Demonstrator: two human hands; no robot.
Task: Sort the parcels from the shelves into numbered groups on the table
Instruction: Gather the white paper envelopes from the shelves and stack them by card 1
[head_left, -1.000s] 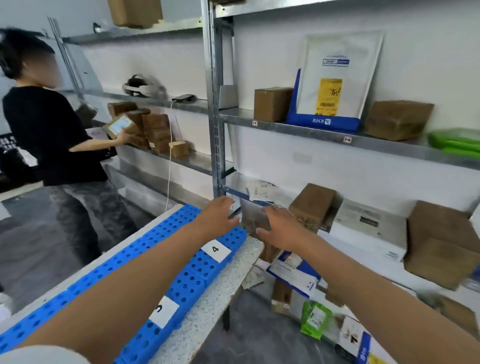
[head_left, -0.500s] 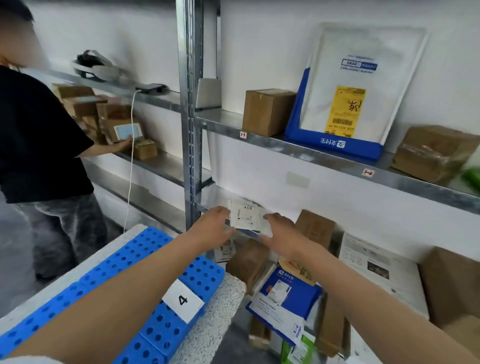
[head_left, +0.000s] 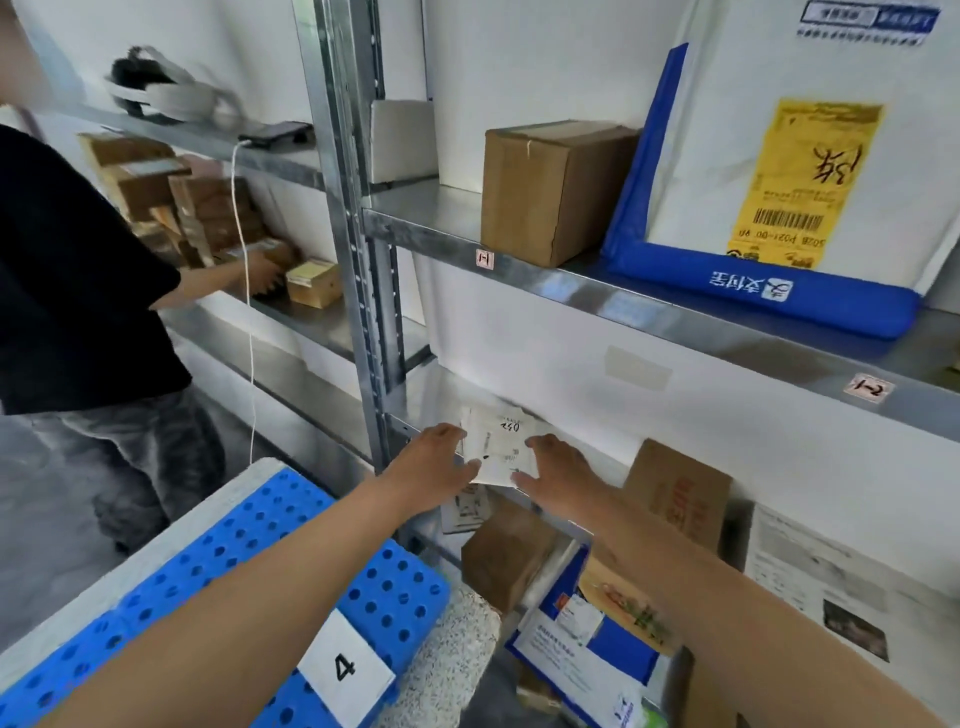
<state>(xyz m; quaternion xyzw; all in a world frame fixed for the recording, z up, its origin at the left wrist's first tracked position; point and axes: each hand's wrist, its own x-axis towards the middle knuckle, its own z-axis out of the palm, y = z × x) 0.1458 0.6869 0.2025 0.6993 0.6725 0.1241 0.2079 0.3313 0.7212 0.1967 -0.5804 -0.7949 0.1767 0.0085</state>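
Note:
A small flat white parcel (head_left: 500, 447) with a printed label lies at the left end of the middle shelf, by the steel upright. My left hand (head_left: 434, 470) holds its left edge and my right hand (head_left: 558, 470) holds its right edge. The blue perforated mat (head_left: 384, 592) on the table carries a white card numbered 4 (head_left: 345, 667) under my left forearm.
On the upper shelf (head_left: 597, 296) stand a brown box (head_left: 550, 192) and a large white and blue mailer (head_left: 789, 171). Brown boxes (head_left: 506, 558), a blue envelope (head_left: 587, 639) and a white box (head_left: 852, 592) crowd the shelves below. A person in black (head_left: 78, 270) reaches into the left shelving.
My head has moved closer to the shelf. Both hands reached onto the middle shelf and closed in on the white parcel from either side.

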